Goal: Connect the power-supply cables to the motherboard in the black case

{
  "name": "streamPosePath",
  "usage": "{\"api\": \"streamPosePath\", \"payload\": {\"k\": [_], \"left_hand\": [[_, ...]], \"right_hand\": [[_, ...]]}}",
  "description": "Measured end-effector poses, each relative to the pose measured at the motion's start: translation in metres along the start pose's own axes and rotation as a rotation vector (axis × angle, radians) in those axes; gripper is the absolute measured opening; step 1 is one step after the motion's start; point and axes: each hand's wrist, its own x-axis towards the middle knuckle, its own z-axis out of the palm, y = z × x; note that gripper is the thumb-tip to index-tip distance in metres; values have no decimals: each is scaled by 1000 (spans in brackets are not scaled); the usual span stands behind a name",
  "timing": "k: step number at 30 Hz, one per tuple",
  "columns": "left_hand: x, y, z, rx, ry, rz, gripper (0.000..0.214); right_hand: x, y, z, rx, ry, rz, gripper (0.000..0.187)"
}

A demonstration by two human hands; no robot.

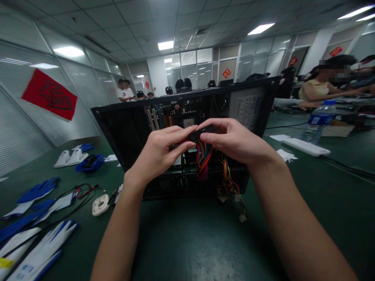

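Note:
An open black computer case (123,128) lies on the green table (187,242) in front of me, its motherboard (175,111) and power supply (246,107) showing. Both my hands are raised over it. My left hand (161,152) and my right hand (234,140) pinch the two ends of a small black connector (200,133). A bundle of coloured wires (202,160) hangs down from that connector into the case. More wires with white plugs (234,195) spill over the case's near edge onto the table.
Blue and white gloves (38,249) lie at the left, with a black cable (79,193), a white adapter (100,205) and a blue tray (89,163). At the right stand a water bottle (319,121) and a white power strip (306,147). People sit at the far tables.

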Motion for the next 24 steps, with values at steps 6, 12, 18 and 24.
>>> {"api": "streamPosePath", "payload": {"k": [6, 12, 18, 24], "left_hand": [[1, 0, 4, 20, 39, -3, 41], [1, 0, 7, 24, 42, 3, 41], [2, 3, 4, -35, 54, 2, 43], [2, 6, 3, -85, 36, 24, 49]], "right_hand": [[-1, 0, -3, -44, 11, -1, 41], [-2, -4, -5, -90, 4, -18, 39], [-4, -4, -4, -75, -59, -14, 40], [-5, -5, -2, -144, -93, -21, 48]]}}
